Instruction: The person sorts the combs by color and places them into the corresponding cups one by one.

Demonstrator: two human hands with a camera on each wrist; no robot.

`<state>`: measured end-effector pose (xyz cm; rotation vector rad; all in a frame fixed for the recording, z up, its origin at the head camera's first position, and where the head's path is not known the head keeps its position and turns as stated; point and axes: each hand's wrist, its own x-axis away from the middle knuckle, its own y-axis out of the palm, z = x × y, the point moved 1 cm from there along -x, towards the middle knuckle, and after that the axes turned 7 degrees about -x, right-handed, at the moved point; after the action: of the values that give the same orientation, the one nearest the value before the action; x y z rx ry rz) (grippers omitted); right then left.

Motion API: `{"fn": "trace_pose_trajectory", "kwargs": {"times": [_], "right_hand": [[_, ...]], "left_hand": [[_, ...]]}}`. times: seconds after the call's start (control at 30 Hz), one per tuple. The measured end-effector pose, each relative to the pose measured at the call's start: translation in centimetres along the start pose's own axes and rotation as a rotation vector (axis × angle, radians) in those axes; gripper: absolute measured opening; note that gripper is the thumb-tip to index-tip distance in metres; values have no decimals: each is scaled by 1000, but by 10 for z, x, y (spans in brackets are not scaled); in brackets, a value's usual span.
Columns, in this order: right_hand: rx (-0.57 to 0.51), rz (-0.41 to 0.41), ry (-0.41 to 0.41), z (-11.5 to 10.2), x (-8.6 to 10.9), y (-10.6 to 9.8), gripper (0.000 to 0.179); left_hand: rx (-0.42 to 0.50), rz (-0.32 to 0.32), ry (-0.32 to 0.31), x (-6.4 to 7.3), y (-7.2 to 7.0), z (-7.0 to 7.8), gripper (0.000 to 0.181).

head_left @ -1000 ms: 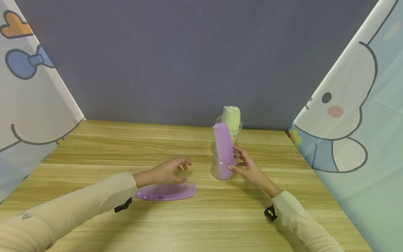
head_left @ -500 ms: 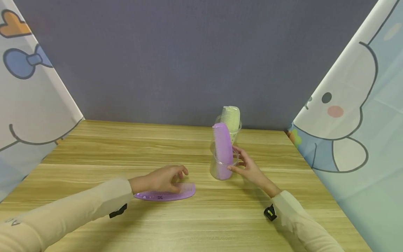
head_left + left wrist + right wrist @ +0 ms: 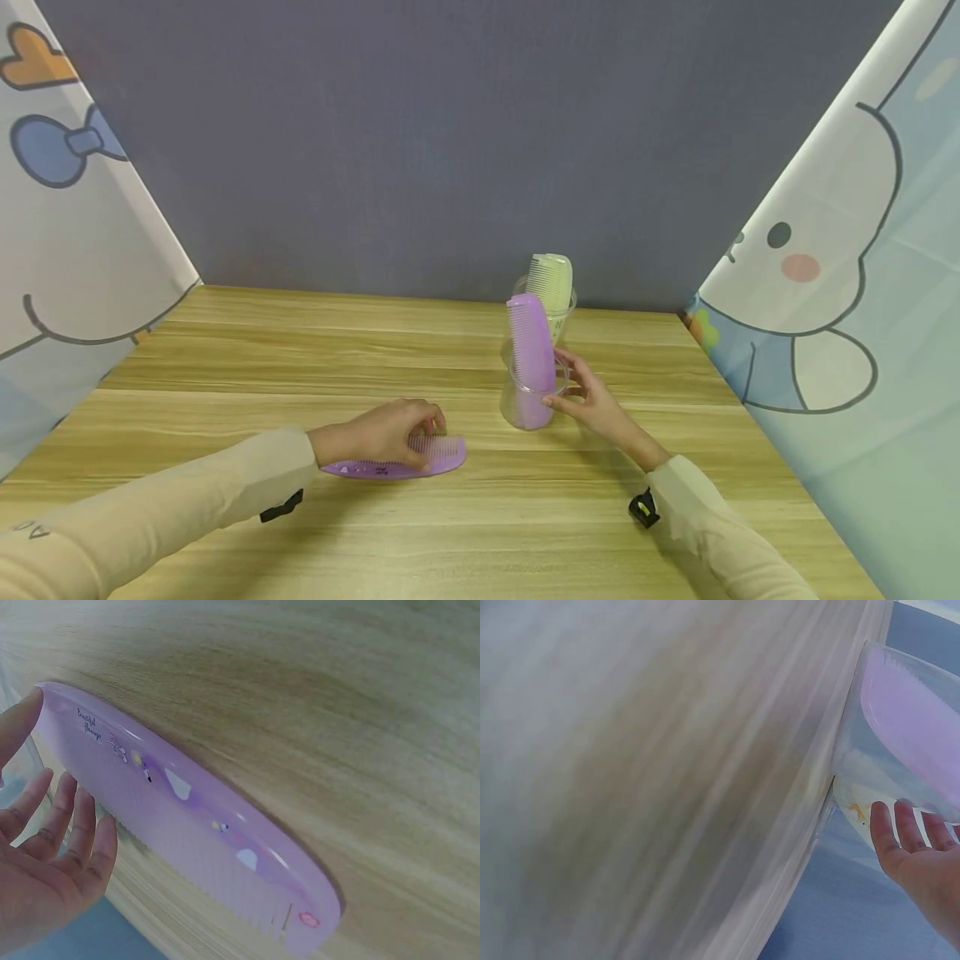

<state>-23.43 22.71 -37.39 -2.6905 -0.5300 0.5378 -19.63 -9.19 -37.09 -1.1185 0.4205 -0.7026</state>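
Note:
A purple comb lies flat on the wooden table, teeth facing away, with small printed pictures along its spine. My left hand spans it near its right end: the thumb is at the spine and the fingers curl at the teeth side, as the left wrist view also shows. My right hand holds a clear plastic cup from the right, thumb at the front of the rim and fingers behind. A second purple comb stands in this cup, leaning slightly left.
Right behind stands another clear cup with a pale green comb upright in it. A dark grey panel rises along the table's back edge, and cartoon-printed sheets flank both sides.
My left hand has come down and slightly toward me onto the lying comb, its thumb now at the spine. My right hand, the cups and the standing combs have stayed in place.

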Motion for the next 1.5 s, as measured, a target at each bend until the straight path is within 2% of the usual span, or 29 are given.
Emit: {"fn": "trace_pose_trajectory", "kwargs": {"times": [0.27, 0.5, 0.87, 1.07, 1.33, 1.5], "right_hand": [[-3, -3, 2, 0, 0, 0, 70], [8, 5, 1, 1, 0, 1, 71], [5, 6, 11, 1, 1, 1, 71], [4, 10, -2, -1, 1, 0, 70], [-3, 2, 24, -2, 1, 0, 72], [1, 5, 24, -2, 1, 0, 72]], "left_hand": [[-28, -16, 8, -1, -1, 2, 49], [-26, -34, -21, -1, -2, 5, 51], [-3, -20, -19, -1, -1, 6, 51], [23, -17, -5, -1, -1, 4, 50], [99, -17, -1, -5, -5, 1, 41], [162, -60, 9, -7, -12, -3, 37]]}}
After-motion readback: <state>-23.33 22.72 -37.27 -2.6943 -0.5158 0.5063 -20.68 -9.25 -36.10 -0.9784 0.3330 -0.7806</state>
